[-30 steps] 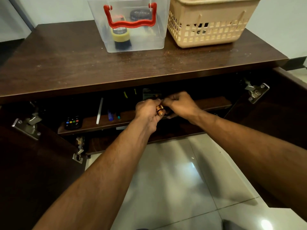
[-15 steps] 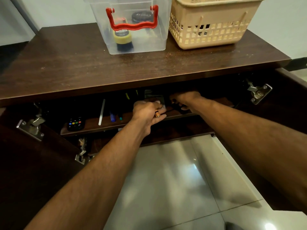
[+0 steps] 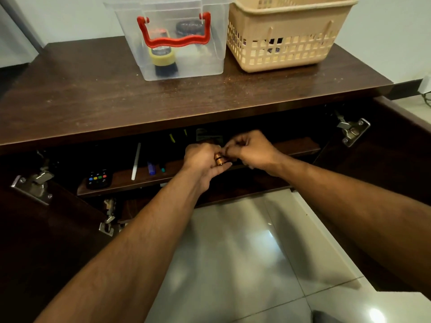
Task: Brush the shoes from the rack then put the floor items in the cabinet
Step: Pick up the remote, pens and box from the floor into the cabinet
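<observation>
- Nearest the camera, a glossy tiled floor (image 3: 233,264) is seen between two bare forearms that reach forward into an open cabinet (image 3: 210,108).
- The cabinet's two doors are swung wide open to either side, with metal hinges (image 3: 352,131) visible on their inner faces.
- The left hand (image 3: 203,159) is held at the front edge of the inner shelf (image 3: 130,183), its fingers curled round small copper-topped batteries (image 3: 220,159).
- The batteries are held in front of the shelf's middle, with the long axis lying roughly left to right and the copper ends toward the right hand; how many there are cannot be told with certainty.
- The right hand (image 3: 251,148) is closed just beside the left, its fingertips pinched together at the batteries' end; whether it truly grips them or only touches them is not clear.
- On the shelf to the left a remote control (image 3: 99,179) with coloured buttons is lying, and near it a white stick (image 3: 135,160) and a blue pen (image 3: 151,167) point front to back.
- Farther back, on the counter top, a clear box (image 3: 172,38) with a red handle (image 3: 173,33) is standing beside a beige basket (image 3: 286,36).
- A yellow-banded bottle (image 3: 163,59) is seen upright inside the box.
</observation>
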